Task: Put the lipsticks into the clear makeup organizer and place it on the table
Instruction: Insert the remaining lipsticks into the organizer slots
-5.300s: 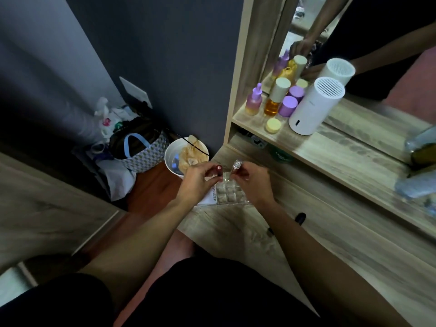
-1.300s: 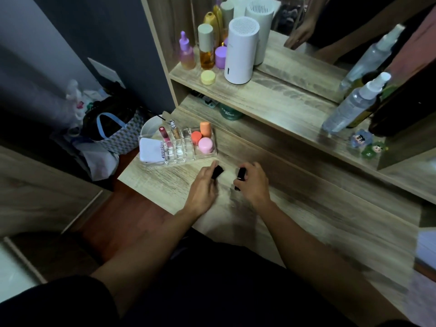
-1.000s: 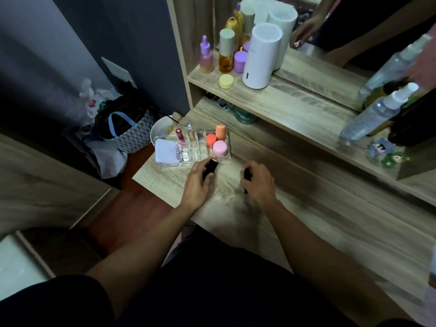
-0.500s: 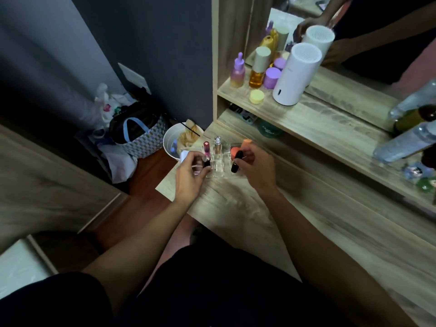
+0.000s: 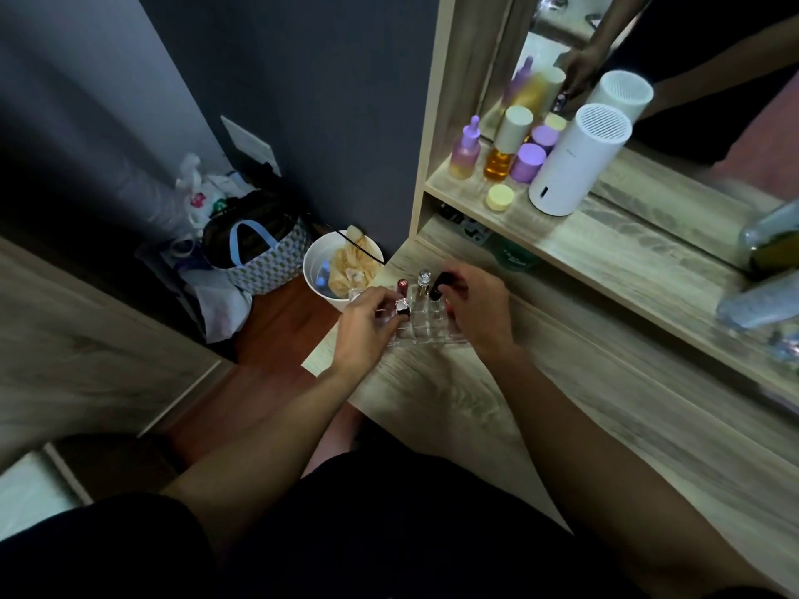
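The clear makeup organizer sits at the left end of the wooden table. A red lipstick and a silver-topped tube stand upright in its back slots. My left hand holds a dark lipstick with a silver band over the organizer's left slots. My right hand grips a black lipstick, tilted over the back right slots. The organizer's right part is hidden under my right hand.
A shelf above the table carries purple and amber bottles, a yellow jar and a white cylinder device before a mirror. Clear bottles lie far right. On the floor at left stand a white bucket and a patterned bag.
Both hands picked a dark lipstick each off the table and carried them up to the organizer; now each lipstick is over its slots. The camera view swung left.
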